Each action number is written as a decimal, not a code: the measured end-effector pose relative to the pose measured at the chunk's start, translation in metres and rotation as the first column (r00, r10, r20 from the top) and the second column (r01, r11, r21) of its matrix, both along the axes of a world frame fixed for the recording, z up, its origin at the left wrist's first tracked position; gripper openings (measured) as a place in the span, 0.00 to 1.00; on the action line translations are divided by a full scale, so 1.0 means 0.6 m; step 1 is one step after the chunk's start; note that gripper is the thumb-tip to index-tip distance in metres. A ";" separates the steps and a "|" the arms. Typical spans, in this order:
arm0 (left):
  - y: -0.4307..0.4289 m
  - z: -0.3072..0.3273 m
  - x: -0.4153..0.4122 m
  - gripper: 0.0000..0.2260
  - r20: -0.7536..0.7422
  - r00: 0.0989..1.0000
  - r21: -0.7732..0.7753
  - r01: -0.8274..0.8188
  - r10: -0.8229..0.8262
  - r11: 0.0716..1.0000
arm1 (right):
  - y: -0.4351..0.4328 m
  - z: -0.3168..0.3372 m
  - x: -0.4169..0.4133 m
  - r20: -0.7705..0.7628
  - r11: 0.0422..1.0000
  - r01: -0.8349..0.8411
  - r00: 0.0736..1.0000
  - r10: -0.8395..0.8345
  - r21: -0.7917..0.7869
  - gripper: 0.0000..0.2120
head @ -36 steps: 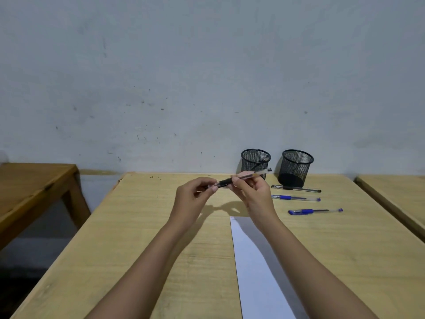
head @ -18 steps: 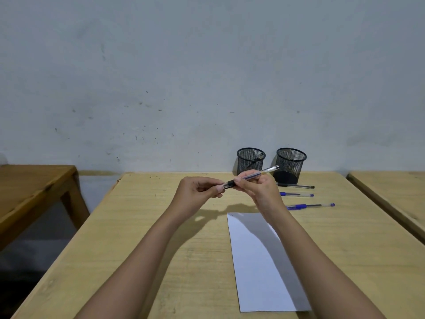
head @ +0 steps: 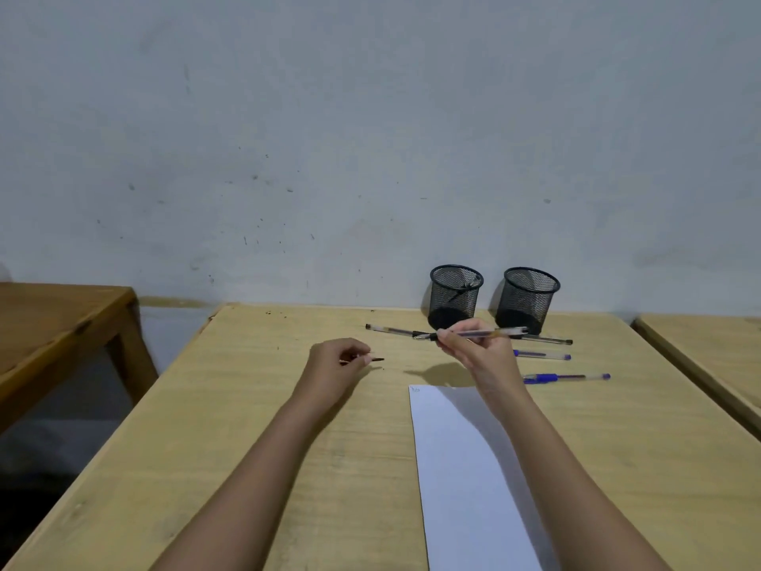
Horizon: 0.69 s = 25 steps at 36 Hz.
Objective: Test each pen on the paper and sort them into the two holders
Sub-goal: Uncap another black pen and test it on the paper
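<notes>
My right hand point(head: 482, 356) pinches a clear uncapped pen point(head: 484, 334), held level above the table in front of the holders, its tip pointing left. To the left, my left hand point(head: 335, 364) grips the pen's small dark cap point(head: 375, 359) just above the tabletop. The white paper point(head: 457, 467) lies below my right hand, with a small mark at its top left corner. Two black mesh holders stand at the back: the left holder point(head: 455, 298) has a pen inside, while the right holder point(head: 527, 300) shows none.
On the wooden table point(head: 230, 426) a clear black-tipped pen point(head: 389, 330) lies left of my right hand. Another black pen point(head: 552, 340) and two blue pens point(head: 543, 356) point(head: 566, 377) lie to its right. Other tables stand at left point(head: 53, 323) and right point(head: 708, 348).
My hands have pulled apart: the cap came off the pen and went left and down with my left hand. The right hand moved right with the pen.
</notes>
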State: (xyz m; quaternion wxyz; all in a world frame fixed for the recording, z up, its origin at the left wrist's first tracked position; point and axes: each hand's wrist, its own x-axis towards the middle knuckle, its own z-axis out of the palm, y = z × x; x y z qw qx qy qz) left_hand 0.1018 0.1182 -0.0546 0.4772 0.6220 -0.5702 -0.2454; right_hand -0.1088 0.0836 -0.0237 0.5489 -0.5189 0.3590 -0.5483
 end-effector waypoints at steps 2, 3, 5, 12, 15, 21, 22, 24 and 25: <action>-0.003 -0.008 -0.002 0.05 0.054 0.998 0.001 0.014 -0.014 1.000 | -0.001 -0.009 -0.003 -0.020 1.000 -0.002 1.000 0.002 0.025 0.05; -0.005 -0.011 -0.002 0.06 0.081 0.996 0.003 0.019 -0.019 1.000 | -0.001 -0.012 -0.004 -0.016 0.999 0.000 1.000 0.000 0.038 0.05; -0.010 -0.019 -0.002 0.07 0.138 0.990 0.007 0.017 -0.018 1.000 | -0.002 -0.017 -0.007 -0.018 0.998 0.015 1.000 -0.014 0.053 0.06; -0.020 -0.028 -0.008 0.11 0.347 0.937 0.003 0.037 -0.036 0.999 | -0.008 -0.028 -0.012 -0.066 0.992 0.037 0.997 -0.030 0.119 0.09; -0.013 -0.023 -0.008 0.18 0.397 0.917 0.020 0.032 -0.037 0.999 | -0.010 -0.027 -0.008 -0.069 0.989 0.039 0.997 -0.030 0.142 0.08; 0.056 0.006 -0.052 0.25 0.412 0.901 0.064 0.124 -0.139 0.990 | -0.008 -0.020 0.015 0.047 0.978 -0.002 0.999 -0.008 0.210 0.04; 0.071 0.003 -0.064 0.27 0.441 0.874 0.113 0.170 -0.203 0.979 | -0.008 -0.020 0.020 0.048 0.974 0.002 0.999 -0.013 0.225 0.04; 0.096 -0.007 -0.083 0.32 0.496 0.813 0.216 0.224 -0.304 0.950 | -0.009 -0.024 0.029 0.001 0.975 0.019 1.000 -0.020 0.223 0.04; 0.102 -0.014 -0.090 0.34 0.517 0.786 0.263 0.230 -0.338 0.937 | -0.009 -0.028 0.033 -0.049 0.977 0.037 0.998 -0.027 0.208 0.05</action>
